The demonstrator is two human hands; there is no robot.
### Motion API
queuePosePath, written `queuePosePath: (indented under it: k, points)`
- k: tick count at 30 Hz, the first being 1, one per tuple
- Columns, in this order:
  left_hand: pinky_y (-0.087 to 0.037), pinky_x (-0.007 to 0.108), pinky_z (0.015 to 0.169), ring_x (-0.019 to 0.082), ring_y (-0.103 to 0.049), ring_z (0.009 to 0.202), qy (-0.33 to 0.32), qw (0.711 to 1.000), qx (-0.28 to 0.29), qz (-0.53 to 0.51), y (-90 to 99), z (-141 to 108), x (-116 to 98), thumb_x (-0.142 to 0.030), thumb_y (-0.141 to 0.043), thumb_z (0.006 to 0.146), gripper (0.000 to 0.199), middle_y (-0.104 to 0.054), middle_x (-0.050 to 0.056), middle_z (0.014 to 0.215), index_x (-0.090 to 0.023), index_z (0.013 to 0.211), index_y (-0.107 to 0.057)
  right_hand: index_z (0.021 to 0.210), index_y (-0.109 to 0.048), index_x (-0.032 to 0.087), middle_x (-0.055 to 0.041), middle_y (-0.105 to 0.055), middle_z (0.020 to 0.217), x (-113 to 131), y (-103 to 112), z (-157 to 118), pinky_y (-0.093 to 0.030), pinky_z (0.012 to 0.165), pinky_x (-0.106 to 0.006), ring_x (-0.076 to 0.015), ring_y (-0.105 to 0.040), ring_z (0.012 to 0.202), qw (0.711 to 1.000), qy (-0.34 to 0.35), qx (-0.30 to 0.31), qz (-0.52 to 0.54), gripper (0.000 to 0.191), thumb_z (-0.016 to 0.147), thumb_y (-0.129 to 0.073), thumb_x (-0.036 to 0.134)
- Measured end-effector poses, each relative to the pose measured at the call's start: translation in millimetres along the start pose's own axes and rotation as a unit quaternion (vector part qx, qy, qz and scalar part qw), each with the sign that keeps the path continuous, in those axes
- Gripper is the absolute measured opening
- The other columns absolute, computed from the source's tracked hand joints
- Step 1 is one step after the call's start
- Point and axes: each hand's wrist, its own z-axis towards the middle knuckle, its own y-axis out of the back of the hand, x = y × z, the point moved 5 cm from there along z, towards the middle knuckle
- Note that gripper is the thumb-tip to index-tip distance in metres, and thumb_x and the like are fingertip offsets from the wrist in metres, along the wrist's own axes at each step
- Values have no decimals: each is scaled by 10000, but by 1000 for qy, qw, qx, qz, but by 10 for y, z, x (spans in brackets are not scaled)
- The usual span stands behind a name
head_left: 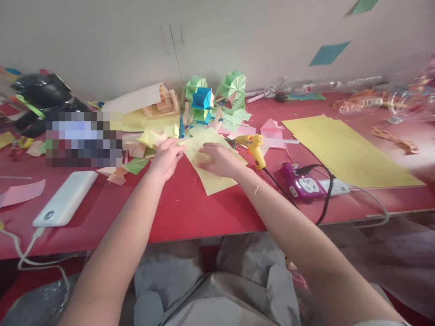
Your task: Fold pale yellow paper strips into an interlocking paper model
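At the middle of the red table, in front of me, lies the pale yellow sheet, one corner pointing towards my lap. My right hand is over it, fingers loosely apart and bent, clamped on nothing that I can see. My left hand is at its left edge, fingers also apart, beside the folded paper pieces; whether its fingertips touch the sheet, I cannot tell.

I judge the sheet very light and fairly limp, easy to crease or tear and apt to slide on the smooth tabletop. A flat palm near the middle should steady it, and a soft finger-and-thumb pinch at an edge or the near corner would lift it. The yellow glue gun sits just beyond its right side, nozzle towards it, so I would take hold away from there.
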Motion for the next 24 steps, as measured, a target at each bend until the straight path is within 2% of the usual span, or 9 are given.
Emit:
queuePosePath:
  k: [2, 4, 6, 9, 13, 16, 18, 20, 24]
  points:
    - [-528, 385, 1018, 208, -686, 1088, 20, 998, 18, -51, -34, 0, 3, -136, -688, 693, 311, -665, 72, 1048, -203, 961, -548, 1203, -727, 205, -144, -633, 1367, -8, -63, -8, -458, 1084, -481, -347, -562, 1325, 999, -5, 35, -34, 415, 830, -767, 384]
    - [-562, 352, 937, 185, -700, 984, 23, 998, 31, -51, -64, 0, 13, -143, -703, 691, 295, -649, 52, 986, -205, 923, -531, 1200, -731, 218, -138, -646, 1338, -2, -85, -14, -468, 1066, -489, -358, -566, 1313, 998, -3, 44, -48, 412, 835, -761, 406]
    - [-580, 324, 843, 180, -698, 937, 17, 999, 27, -15, -76, 4, 45, -156, -743, 676, 332, -641, 78, 1089, -199, 950, -560, 1225, -723, 222, -137, -639, 1353, 7, -84, -16, -469, 1066, -499, -363, -561, 1319, 998, -3, 42, -48, 430, 835, -762, 398]
    - [-586, 335, 764, 203, -692, 935, 0, 997, 20, 78, -69, 22, 114, -178, -778, 663, 483, -566, 146, 1354, -199, 1114, -607, 1272, -701, 216, -141, -605, 1413, 9, -71, -13, -455, 1092, -504, -363, -544, 1347, 998, -8, 36, -43, 480, 821, -780, 359]
    - [-570, 425, 878, 256, -687, 992, -102, 961, 29, 254, -46, 33, 105, -255, -772, 706, 551, -591, 145, 1378, -203, 1232, -614, 1327, -662, 148, -190, -554, 1472, -19, -65, 3, -429, 1143, -460, -345, -505, 1403, 999, -21, 32, -28, 564, 805, -801, 310]
    - [-448, 524, 1080, 358, -608, 1218, -165, 908, 67, 378, -81, 8, 87, -331, -797, 718, 551, -615, 167, 1378, -192, 1227, -637, 1330, -654, 136, -192, -565, 1468, -41, -72, 14, -443, 1132, -440, -331, -526, 1390, 999, -19, 39, -18, 528, 835, -767, 282]
    - [-305, 589, 1177, 429, -448, 1404, -180, 869, 84, 453, -107, -7, 98, -368, -823, 706, 551, -582, 175, 1448, -212, 1208, -656, 1323, -658, 146, -171, -606, 1430, -38, -75, 17, -457, 1113, -435, -322, -568, 1345, 999, -4, 42, -18, 477, 866, -725, 261]
    - [-207, 634, 1204, 455, -325, 1488, -172, 846, 98, 494, -126, -15, 120, -395, -808, 736, 539, -515, 164, 1534, -239, 1229, -654, 1332, -654, 152, -157, -626, 1415, -37, -65, 16, -453, 1116, -432, -316, -581, 1328, 999, 1, 37, -24, 462, 876, -695, 215]
    - [-210, 650, 1195, 440, -352, 1486, -175, 828, 105, 522, -158, -44, 92, -398, -753, 805, 597, -519, 167, 1533, -253, 1362, -597, 1360, -637, 148, -153, -637, 1404, -30, 2, 2, -443, 1110, -479, -334, -586, 1310, 998, -22, 8, -54, 501, 866, -595, 74]
